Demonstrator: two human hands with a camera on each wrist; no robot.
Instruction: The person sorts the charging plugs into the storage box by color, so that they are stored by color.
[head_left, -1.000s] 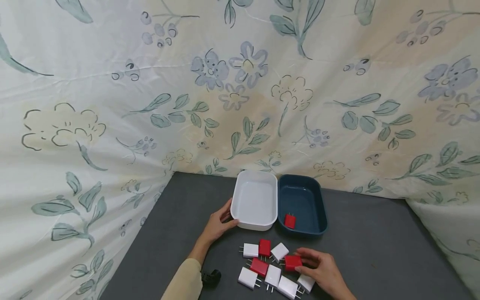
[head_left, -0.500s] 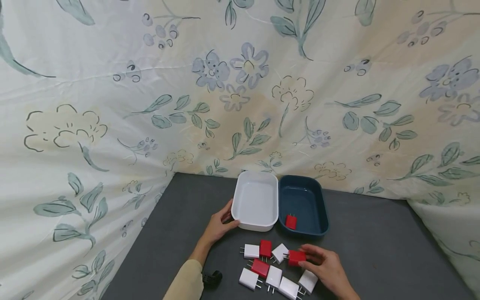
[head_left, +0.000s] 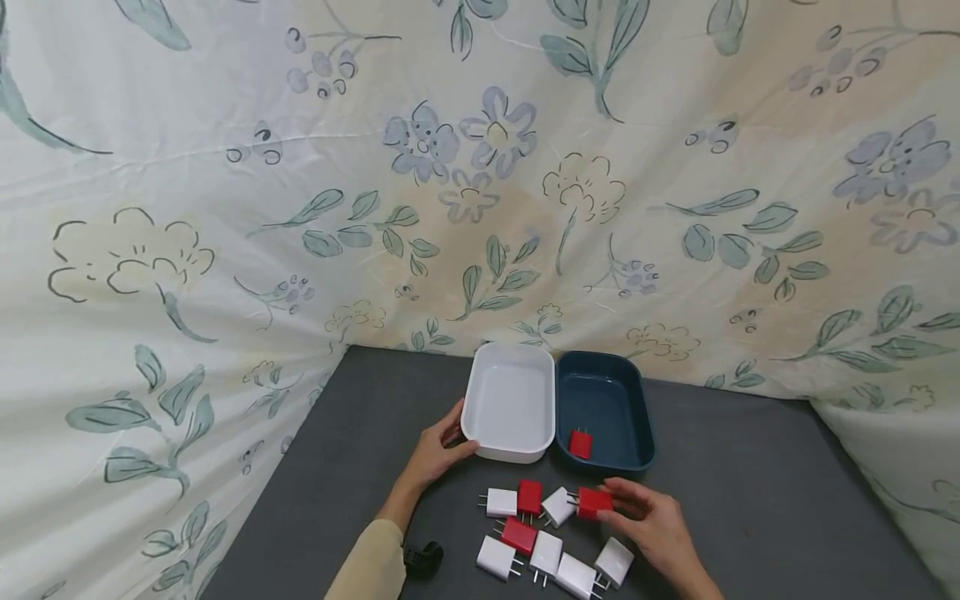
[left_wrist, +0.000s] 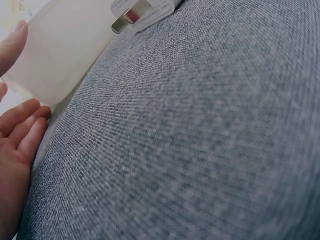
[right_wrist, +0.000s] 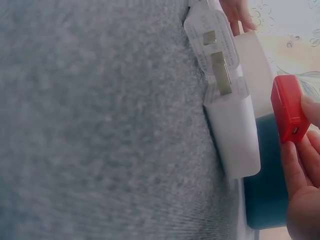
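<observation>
My right hand (head_left: 654, 527) pinches a red USB wall charger (head_left: 594, 503) between thumb and fingers. In the right wrist view that charger (right_wrist: 289, 107) is held off the table, its port end towards the camera. My left hand (head_left: 437, 450) rests against the near left corner of a white plastic bin (head_left: 513, 400), thumb in front and fingers along the side. In the left wrist view the fingers (left_wrist: 25, 122) look relaxed against the bin (left_wrist: 65, 50). A dark blue bin (head_left: 604, 408) stands right beside it with one red charger (head_left: 581, 444) inside.
Several chargers lie loosely grouped in front of the bins, among them a white charger (head_left: 615, 562) near my right hand and a red charger (head_left: 518, 535). A black object (head_left: 423, 560) is by my left wrist. Floral cloth (head_left: 480, 208) hangs behind the dark grey table (head_left: 750, 492).
My right hand has drawn the red charger slightly away from the group, towards the blue bin. The left hand has stayed at the white bin.
</observation>
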